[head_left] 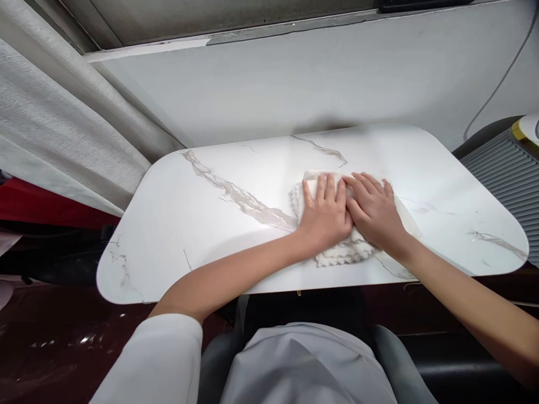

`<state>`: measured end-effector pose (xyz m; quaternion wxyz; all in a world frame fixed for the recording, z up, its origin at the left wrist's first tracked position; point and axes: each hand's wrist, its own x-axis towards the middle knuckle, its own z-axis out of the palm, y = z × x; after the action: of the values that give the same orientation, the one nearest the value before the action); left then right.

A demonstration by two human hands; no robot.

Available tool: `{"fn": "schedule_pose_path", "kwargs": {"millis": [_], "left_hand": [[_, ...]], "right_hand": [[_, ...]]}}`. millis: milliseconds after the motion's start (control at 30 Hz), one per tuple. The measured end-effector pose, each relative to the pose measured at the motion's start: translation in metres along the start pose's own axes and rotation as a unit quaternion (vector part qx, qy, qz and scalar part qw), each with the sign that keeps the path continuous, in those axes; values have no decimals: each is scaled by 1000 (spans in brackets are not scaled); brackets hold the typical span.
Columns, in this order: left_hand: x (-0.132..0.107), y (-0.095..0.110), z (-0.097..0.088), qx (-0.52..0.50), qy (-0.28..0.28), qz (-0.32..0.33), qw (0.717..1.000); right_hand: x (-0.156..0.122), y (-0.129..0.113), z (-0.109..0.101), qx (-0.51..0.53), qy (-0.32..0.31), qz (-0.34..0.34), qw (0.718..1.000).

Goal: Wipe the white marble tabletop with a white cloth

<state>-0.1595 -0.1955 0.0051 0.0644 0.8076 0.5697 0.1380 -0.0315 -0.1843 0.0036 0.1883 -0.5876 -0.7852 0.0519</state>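
A folded white cloth (pixel 343 253) with a scalloped edge lies on the white marble-look table (pixel 189 235), right of its middle. My left hand (pixel 326 210) rests flat on the cloth, fingers stretched out and together. My right hand (pixel 373 210) lies flat beside it on the cloth, fingers extended and touching the left hand. Both palms cover most of the cloth; only its near edge, left edge and far corner show.
A white wall rises just behind the table. A grey-white curtain (pixel 54 123) hangs at the left. A grey ribbed appliance (pixel 509 174) stands at the right edge. Dark floor and a red object (pixel 37 205) lie to the left; my lap is below the table's near edge.
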Motion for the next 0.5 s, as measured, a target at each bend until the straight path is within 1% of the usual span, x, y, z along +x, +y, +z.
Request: {"fn": "schedule_pose_path", "kwargs": {"millis": [100,200,267,400,500], "left_hand": [[24,-16,0,-8,16,-17,1000],[50,-36,-3,-5,24,-26,999],[68,-50,-4,2,26,-32,999],[99,-74,-5,19,39,-41,998],[116,-86,-4,27,49,-47,997]], "right_hand": [[31,4,10,12,15,-3,1000],[65,8,23,35,58,-4,998],[89,11,33,32,71,9,997],[130,11,48,20,69,21,997],[153,11,54,11,58,14,998]]}}
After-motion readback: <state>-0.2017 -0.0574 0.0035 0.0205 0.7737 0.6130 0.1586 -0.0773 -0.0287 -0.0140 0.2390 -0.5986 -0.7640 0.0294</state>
